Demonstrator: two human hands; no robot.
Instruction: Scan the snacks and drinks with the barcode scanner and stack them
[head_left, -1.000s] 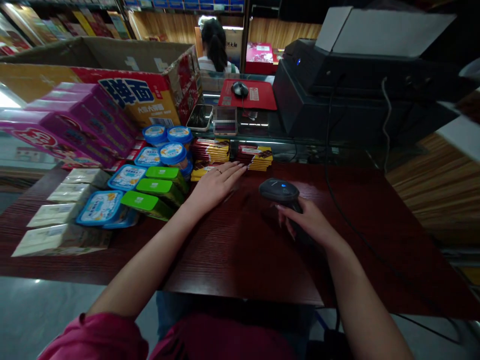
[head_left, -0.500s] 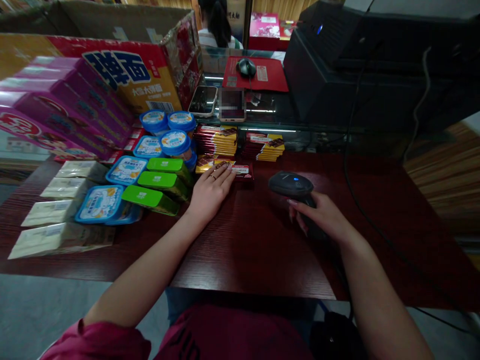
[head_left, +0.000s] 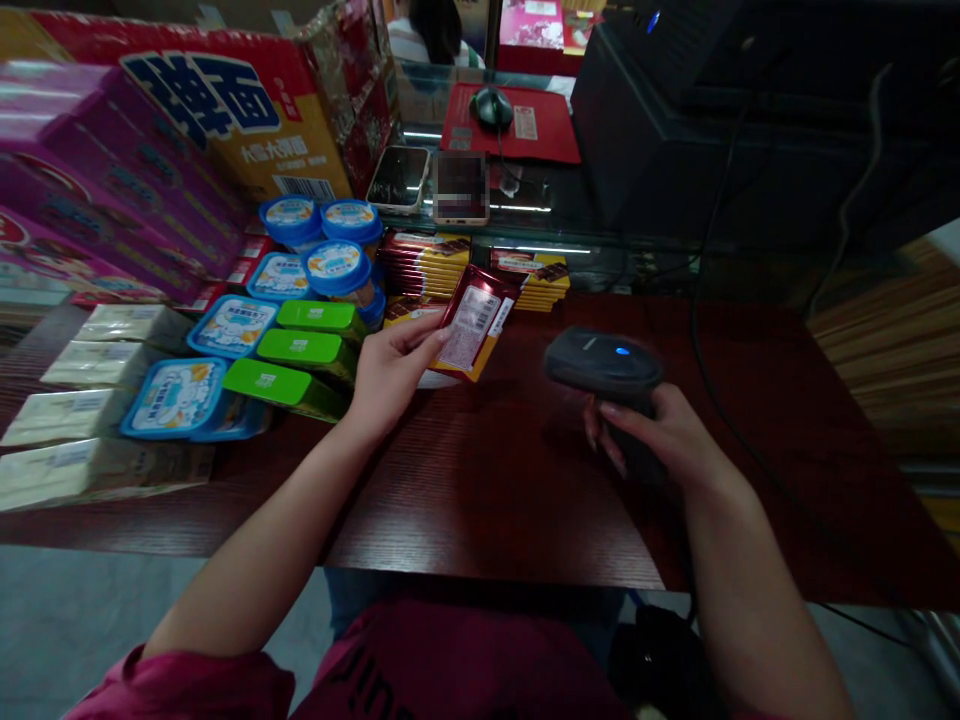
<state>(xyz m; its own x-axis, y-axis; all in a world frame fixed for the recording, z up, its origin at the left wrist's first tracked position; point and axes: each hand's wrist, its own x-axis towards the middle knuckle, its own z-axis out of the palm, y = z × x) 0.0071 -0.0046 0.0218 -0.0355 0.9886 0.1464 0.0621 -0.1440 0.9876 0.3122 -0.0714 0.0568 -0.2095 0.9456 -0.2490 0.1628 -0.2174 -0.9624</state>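
Note:
My left hand point(head_left: 394, 365) grips a chocolate bar point(head_left: 471, 322) by its left edge, lifted and tilted so the barcode on its back faces up. In my right hand point(head_left: 660, 435) is a black barcode scanner point(head_left: 600, 360) with a blue light on top; its head points left toward the bar, some way apart from it. Stacked chocolate bars point(head_left: 427, 268) lie just behind the held one, and another stack point(head_left: 534, 275) sits to their right. Close to my left wrist stand green boxes point(head_left: 304, 350).
Blue-lidded tubs point(head_left: 176, 395), pale packets point(head_left: 64, 415) and purple boxes point(head_left: 112, 180) crowd the left side. A large carton point(head_left: 247, 110) rises behind. Two phones point(head_left: 401, 178) and a mouse point(head_left: 491, 108) rest on the glass shelf. A cable point(head_left: 701, 340) runs down the right.
My left hand, earlier flat on a chocolate bar, now holds one up and has turned its barcode side up. The scanner has shifted slightly right. The view has tipped a little.

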